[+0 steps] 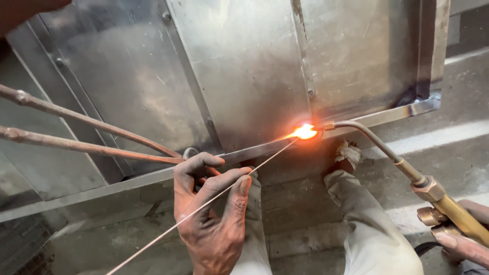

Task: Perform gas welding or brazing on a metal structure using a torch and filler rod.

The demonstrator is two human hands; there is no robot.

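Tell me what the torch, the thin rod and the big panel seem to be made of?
Torch, in the right hand: likely brass, yellow and shiny, with a duller curved neck.
Thin rod, in the left hand: bare metal wire, pale; alloy unclear.
Big panel: sheet metal, grey, dull, scuffed and riveted, perhaps steel or aluminium.

We had open room below the metal ledge [127, 184], over the concrete floor [305, 224] between our knees. The steel panel [244, 66] closed off the far side. Two copper pipes [86, 133] crossed the left approach; the flame [304, 132] blocked the ledge's middle.
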